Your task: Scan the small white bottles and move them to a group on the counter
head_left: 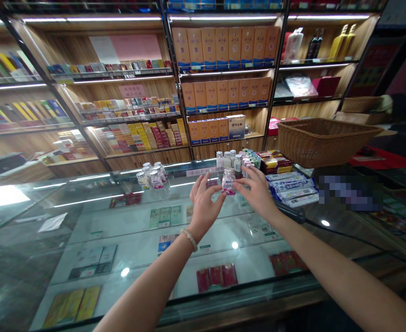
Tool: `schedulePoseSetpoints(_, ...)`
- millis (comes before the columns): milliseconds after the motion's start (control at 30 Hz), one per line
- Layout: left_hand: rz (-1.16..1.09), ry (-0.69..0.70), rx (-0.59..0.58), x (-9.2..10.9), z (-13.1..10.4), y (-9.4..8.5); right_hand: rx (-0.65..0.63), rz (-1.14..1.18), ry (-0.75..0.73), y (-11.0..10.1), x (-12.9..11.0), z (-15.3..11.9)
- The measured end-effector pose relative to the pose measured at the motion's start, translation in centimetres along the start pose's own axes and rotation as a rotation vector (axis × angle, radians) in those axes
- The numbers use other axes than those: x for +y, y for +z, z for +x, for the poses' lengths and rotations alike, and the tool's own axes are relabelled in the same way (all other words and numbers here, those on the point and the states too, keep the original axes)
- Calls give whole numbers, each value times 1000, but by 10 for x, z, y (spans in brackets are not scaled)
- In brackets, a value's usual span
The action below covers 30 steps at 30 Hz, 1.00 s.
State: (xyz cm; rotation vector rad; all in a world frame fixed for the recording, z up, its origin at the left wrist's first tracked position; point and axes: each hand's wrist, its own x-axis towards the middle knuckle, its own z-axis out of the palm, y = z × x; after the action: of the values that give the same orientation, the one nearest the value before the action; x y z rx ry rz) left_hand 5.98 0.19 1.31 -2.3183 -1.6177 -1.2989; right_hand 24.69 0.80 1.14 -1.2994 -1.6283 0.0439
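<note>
A small clear bottle with a pale cap and a pink and purple label (228, 182) is pinched between my two hands just over the glass counter. The thumb and fingertips of my left hand (204, 199) press on its left side. From the right, the fingertips of my right hand (258, 191) hold it. A cluster of similar bottles (157, 179) stands to the left of my hands. More small bottles (227, 160) stand in rows just behind the held one, partly hidden by my right hand.
The glass counter (120, 230) has packs displayed beneath it. Blue and white packets (292, 188), stacked bars (275, 161) and a wicker basket (322, 143) sit to the right. A black handheld device (289, 211) with a cable lies by my right forearm. Stocked shelves (223, 76) stand behind.
</note>
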Motion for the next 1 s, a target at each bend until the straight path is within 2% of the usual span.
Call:
schedulePoseSetpoints(667, -29, -20, 0, -2, -1, 1, -3, -21, -23, -1, -4, -2)
schedulePoseSetpoints(1000, -15, -79, 4, -1, 2, -7, 42, -40, -86, 10, -9, -3)
